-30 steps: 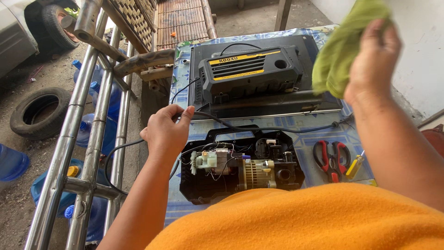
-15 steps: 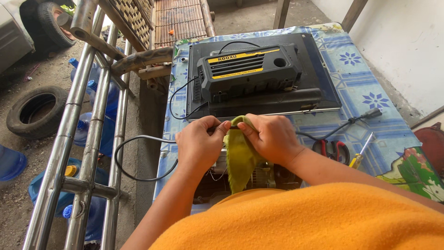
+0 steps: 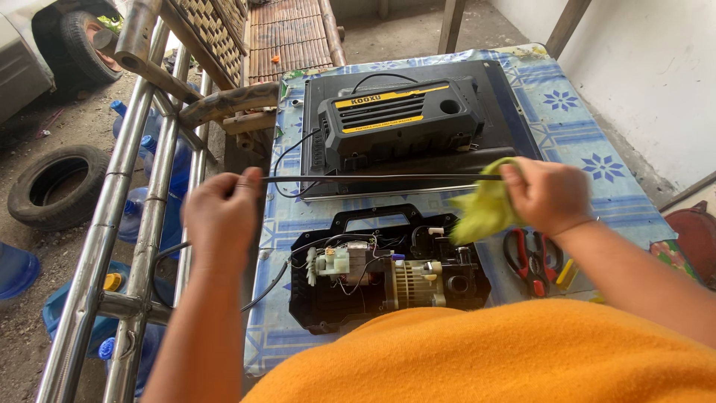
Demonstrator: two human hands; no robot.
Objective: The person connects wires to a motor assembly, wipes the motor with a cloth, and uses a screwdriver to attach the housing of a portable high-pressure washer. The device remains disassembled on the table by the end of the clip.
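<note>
The left hand (image 3: 224,213) pinches the black cord (image 3: 373,177) tight, stretched above the counter (image 3: 589,149). The right hand (image 3: 548,195) squeezes a yellow cloth (image 3: 485,209) around it — best to slide slowly, cord straight.

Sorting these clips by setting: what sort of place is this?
Probably an informal outdoor repair spot: an opened machine with its motor exposed lies on a cloth-covered table, pliers beside it, and an old tyre on the dirt ground.
</note>
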